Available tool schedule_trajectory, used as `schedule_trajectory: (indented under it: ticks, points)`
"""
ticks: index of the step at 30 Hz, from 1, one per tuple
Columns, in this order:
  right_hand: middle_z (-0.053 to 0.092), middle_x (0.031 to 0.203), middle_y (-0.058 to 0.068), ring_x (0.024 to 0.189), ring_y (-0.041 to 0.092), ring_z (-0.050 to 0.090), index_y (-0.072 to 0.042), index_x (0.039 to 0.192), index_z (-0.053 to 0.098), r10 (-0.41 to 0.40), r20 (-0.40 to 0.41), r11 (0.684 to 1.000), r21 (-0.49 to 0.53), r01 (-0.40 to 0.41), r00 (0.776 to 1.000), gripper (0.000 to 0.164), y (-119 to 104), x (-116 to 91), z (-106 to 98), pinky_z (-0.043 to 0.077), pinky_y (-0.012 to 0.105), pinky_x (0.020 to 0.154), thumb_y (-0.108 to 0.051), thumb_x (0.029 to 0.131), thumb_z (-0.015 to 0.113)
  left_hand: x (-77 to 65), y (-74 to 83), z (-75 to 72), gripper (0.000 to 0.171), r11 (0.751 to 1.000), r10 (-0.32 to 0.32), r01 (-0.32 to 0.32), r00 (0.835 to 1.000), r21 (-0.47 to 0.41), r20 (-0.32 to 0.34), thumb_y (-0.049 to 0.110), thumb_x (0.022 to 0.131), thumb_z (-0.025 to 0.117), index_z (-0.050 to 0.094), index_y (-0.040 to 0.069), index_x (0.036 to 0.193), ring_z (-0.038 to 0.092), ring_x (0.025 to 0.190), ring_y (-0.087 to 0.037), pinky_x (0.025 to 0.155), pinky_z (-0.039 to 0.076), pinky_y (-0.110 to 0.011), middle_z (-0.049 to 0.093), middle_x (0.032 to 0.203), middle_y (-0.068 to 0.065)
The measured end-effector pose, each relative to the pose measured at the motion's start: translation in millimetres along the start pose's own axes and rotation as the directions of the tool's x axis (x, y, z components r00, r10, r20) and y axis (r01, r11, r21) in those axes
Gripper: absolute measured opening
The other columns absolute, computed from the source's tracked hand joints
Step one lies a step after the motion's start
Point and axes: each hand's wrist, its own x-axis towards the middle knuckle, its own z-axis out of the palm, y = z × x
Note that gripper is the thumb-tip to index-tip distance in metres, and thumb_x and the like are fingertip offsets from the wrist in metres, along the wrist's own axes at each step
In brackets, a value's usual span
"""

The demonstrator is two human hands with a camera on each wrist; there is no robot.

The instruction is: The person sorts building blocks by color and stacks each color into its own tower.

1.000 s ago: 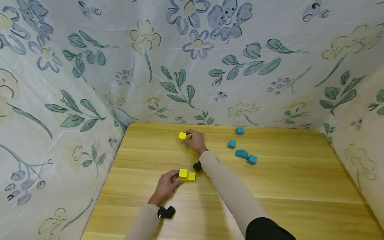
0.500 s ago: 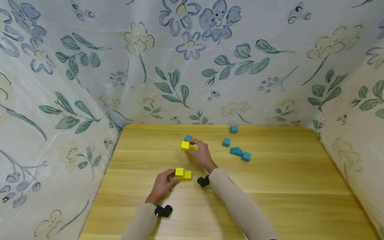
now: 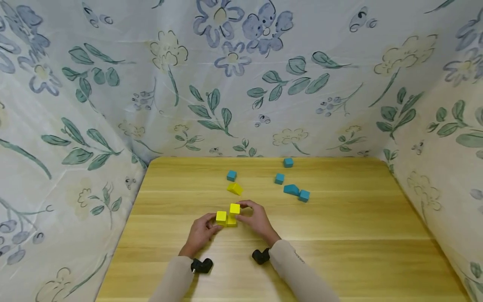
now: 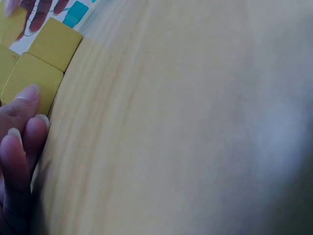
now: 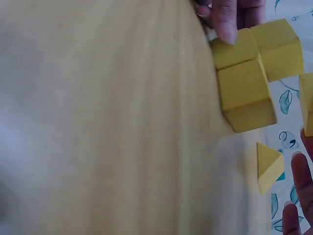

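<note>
nothing i can actually read here tbh. the right sleeve (image 3: 302,272) has a little line of dark marking (image 3: 299,257) near the cuff (image 3: 278,251), way too small to make out.

The wood-grain counter (image 3: 362,218) is bordered at the far edge and both sides by floral cloth (image 3: 234,100). A blue wedge (image 3: 291,190) lies just beside a blue cube (image 3: 304,196); three further blue cubes (image 3: 279,179) sit nearer the far edge.
</note>
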Motion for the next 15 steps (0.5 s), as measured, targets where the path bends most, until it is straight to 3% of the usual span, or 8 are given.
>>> schedule_trajectory:
  ticks: [15]
  points:
    - [0.065, 0.113, 0.006, 0.106, 0.025, 0.056, -0.008, 0.114, 0.068, -0.064, -0.003, 0.998, 0.022, 0.064, 0.998, 0.033, 13.1, -11.6, 11.4, 0.042, 0.048, 0.098, -0.013, 0.082, 0.077, 1.1, -0.3, -1.0, 0.042, 1.0, -0.014, 0.014, 1.0, -0.012, 0.009, 0.017, 0.084, 0.075, 0.064, 0.006, 0.122, 0.05, 0.046, -0.012, 0.044, 0.045, -0.026, 0.055, 0.061, 0.002]
